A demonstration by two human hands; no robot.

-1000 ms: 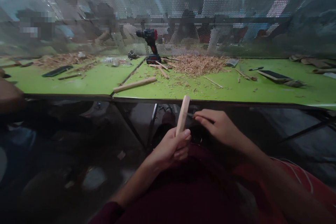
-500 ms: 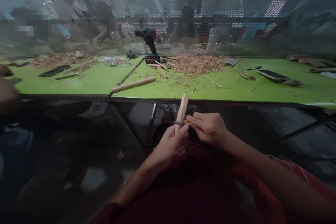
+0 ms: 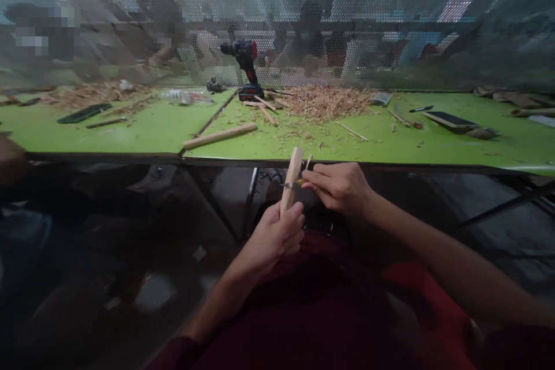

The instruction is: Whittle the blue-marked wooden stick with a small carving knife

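Observation:
My left hand [image 3: 277,232] is wrapped round the lower end of a pale wooden stick [image 3: 295,163], which tilts up toward the table edge. In my right hand [image 3: 340,185] I grip a small knife [image 3: 291,185] with a yellow handle, most of which my fingers hide. Its blade lies across the stick, above my left thumb. A thin curl of wood [image 3: 309,161] stands up beside the stick, just above my right fingers. Both hands are above my lap, in front of the table.
On the green table [image 3: 390,141] are a cordless drill [image 3: 247,66], a heap of wood shavings [image 3: 332,104], a round wooden stick [image 3: 221,136], a phone [image 3: 451,120] and a plastic bottle [image 3: 186,96]. A perforated screen [image 3: 364,6] rises behind. Another person's hand [image 3: 11,159] is at far left.
The knife has slid up the stick, away from my left thumb, and a curl of wood now shows. My right hand has moved up and slightly left; the stick has shifted slightly left.

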